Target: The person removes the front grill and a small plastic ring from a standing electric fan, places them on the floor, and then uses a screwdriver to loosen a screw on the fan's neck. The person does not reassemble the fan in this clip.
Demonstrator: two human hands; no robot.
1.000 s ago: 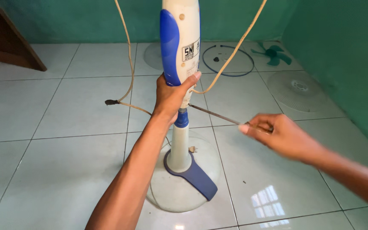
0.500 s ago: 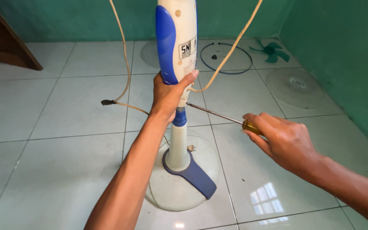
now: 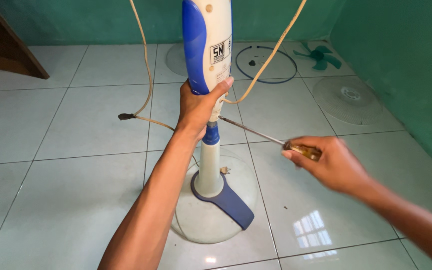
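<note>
A white and blue fan stand point(image 3: 210, 45) rises upright from a round base point(image 3: 207, 220) on the tiled floor. My left hand point(image 3: 198, 107) grips the lower part of its body, just above the blue collar. In my right hand point(image 3: 328, 162) is a long screwdriver point(image 3: 256, 132) with an amber handle. Its metal tip touches the stand just below my left hand's fingers. A beige power cord point(image 3: 148, 75) hangs in loops on both sides of the stand.
At the back lie a blue ring point(image 3: 266, 62), a teal fan blade point(image 3: 321, 56) and two round clear grilles point(image 3: 348, 100). Green walls close the back and right side. A dark wooden piece point(image 3: 6, 45) stands at the far left.
My right hand has turned on the screwdriver handle, rolling from palm-over to fingers gripping it sideways. The tip stays at the stand. My left hand has not moved.
</note>
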